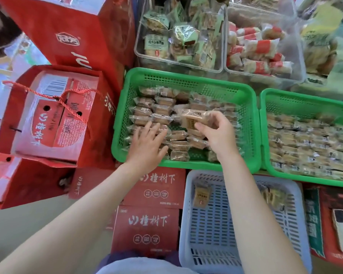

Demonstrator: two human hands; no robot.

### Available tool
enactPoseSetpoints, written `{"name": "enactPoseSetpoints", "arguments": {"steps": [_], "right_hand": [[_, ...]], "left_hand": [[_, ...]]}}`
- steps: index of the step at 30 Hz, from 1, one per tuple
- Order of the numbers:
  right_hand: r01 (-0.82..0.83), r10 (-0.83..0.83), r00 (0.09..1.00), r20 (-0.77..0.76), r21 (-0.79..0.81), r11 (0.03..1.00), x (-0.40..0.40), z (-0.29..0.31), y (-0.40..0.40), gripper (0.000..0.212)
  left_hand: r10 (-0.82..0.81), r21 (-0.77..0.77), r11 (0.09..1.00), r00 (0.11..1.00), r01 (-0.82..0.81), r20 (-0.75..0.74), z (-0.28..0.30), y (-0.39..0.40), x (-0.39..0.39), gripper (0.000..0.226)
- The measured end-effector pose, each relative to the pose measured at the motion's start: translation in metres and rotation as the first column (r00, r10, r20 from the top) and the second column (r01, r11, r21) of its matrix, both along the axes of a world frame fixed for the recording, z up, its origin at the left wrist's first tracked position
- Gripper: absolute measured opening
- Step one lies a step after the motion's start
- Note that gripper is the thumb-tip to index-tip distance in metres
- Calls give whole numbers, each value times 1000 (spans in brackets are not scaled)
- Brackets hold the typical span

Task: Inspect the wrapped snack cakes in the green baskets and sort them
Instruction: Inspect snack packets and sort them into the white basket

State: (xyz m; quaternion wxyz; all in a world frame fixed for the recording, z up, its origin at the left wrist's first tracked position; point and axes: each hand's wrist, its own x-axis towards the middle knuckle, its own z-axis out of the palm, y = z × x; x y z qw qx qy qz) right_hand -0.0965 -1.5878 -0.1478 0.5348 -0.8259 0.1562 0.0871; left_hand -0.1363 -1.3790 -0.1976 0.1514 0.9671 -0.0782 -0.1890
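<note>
One cake (192, 120) pinched loosely in right hand (219, 133) could slip back among those below; left hand (147, 143), flat and open, may scatter rows.

left hand (147, 144) spread, right hand (216, 131) pinching

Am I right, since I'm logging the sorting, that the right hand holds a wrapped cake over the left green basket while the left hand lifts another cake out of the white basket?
Not quite. The head view shows the left hand resting flat on cakes in the left green basket, not in the white basket. The right hand does hold a wrapped cake there.
</note>
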Motion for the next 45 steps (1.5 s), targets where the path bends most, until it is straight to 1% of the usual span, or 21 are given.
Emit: {"name": "enactPoseSetpoints", "arguments": {"steps": [2, 3, 4, 5, 7, 8, 9, 10, 12, 15, 20, 22, 24, 26, 29, 31, 35, 37, 39, 43, 45], "right_hand": [[-100, 101, 995, 11, -76, 992, 11, -11, 3, 30], [-192, 197, 980, 8, -174, 966, 14, -16, 6, 30], [-288, 302, 953, 0, -304, 908, 17, -21, 7, 32], [-357, 397, 918, 1, -438, 825, 18, -25, 8, 37], [-381, 525, 850, 41, -640, 667, 21, -27, 10, 43], [-355, 558, 825, 88, -688, 633, 22, -28, 12, 41], [-332, 568, 813, 127, -700, 633, 22, -29, 13, 39], [-323, 560, 814, 157, -679, 659, 23, -29, 15, 36], [-336, 538, 827, 162, -625, 704, 24, -33, 15, 34], [-377, 571, 818, 74, -680, 629, 22, -42, 12, 43], [-364, 602, 798, 9, -789, 495, 16, -49, 26, 59], [-394, 603, 798, -4, -760, 517, 16, -50, 32, 63], [-382, 589, 807, 43, -723, 575, 14, -49, 34, 52], [-358, 593, 800, 87, -724, 589, 11, -51, 33, 36], [-352, 600, 797, 67, -756, 552, 11, -62, 31, 22], [-364, 607, 794, 33, -773, 519, 12, -69, 29, 22], [-362, 656, 755, -6, -838, 408, 12, -69, 27, 23], [-341, 673, 740, 14, -854, 393, 13, -64, 27, 18], [-345, 698, 713, 61, -837, 425, 12, -65, 27, 16], [-476, 689, 718, 102, -650, 592, 14, -74, 16, 23], [-469, 675, 731, 93, -650, 598, 15, -79, 10, 14]], "left_hand": [[-29, 40, 999, 997, 32, -72, -8, 0, 1, 57], [-37, 51, 998, 997, 41, -62, -9, -1, 2, 57], [-41, 60, 997, 998, 44, -51, -9, -2, 4, 58], [-38, 63, 997, 998, 41, -46, -8, -3, 5, 58], [-30, 67, 997, 999, 33, -38, -9, -4, 6, 58], [-31, 70, 997, 999, 34, -36, -10, -3, 7, 58], [-38, 76, 996, 999, 40, -36, -11, -4, 6, 58], [-45, 82, 995, 998, 48, -36, -12, -3, 6, 58], [-58, 97, 993, 997, 63, -48, -13, -2, 7, 59], [-67, 103, 992, 996, 74, -65, -13, -3, 7, 59], [-55, 108, 992, 997, 61, -57, -16, -3, 6, 59], [-51, 111, 992, 998, 53, -29, -17, -3, 5, 60], [-50, 113, 992, 999, 50, -8, -18, -4, 3, 61], [-52, 115, 992, 999, 52, -4, -19, -4, 3, 61], [-57, 122, 991, 998, 56, 3, -19, -4, 3, 61], [-64, 129, 990, 998, 61, 16, -19, -4, 3, 62], [-62, 136, 989, 998, 60, 16, -18, -4, 2, 61], [-63, 136, 989, 998, 61, 4, -17, -5, 3, 61], [-60, 132, 989, 998, 60, -3, -17, -5, 3, 61], [-56, 122, 991, 998, 57, -11, -18, -4, 3, 62], [-60, 120, 991, 998, 60, -8, -19, -3, 2, 64]]}}
